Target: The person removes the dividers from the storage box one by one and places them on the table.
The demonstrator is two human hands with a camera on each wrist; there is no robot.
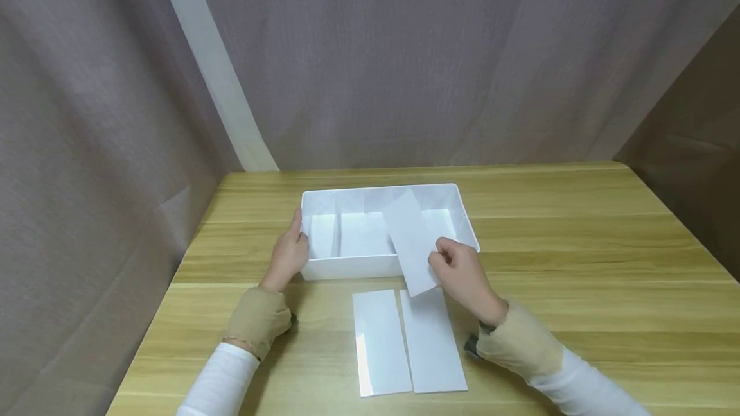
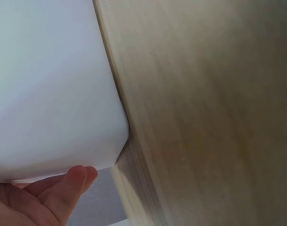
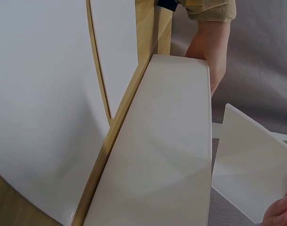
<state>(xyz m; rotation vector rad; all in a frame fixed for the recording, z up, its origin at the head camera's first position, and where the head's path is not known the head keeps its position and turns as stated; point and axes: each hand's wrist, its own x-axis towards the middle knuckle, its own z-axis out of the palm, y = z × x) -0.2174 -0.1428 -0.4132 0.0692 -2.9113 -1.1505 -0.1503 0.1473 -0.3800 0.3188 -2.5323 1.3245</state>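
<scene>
A white rectangular box (image 1: 352,268), with its top uncovered, sits on the wooden table. Inside it an upright divider (image 1: 337,228) stands across the left part. My left hand (image 1: 289,252) holds the box at its left end, near the front corner; the left wrist view shows bent fingers (image 2: 76,181) against the box wall. Between thumb and curled fingers, my right hand (image 1: 462,275) pinches a thin white panel (image 1: 409,236) by its right edge. The panel hangs tilted over the box's front wall, covering part of the interior in the head view.
Two more white panels, a left one (image 1: 381,345) and a right one (image 1: 435,345), lie side by side on the table (image 1: 578,262) in front of the box. Grey curtains (image 1: 405,63) hang behind the table and along its left side.
</scene>
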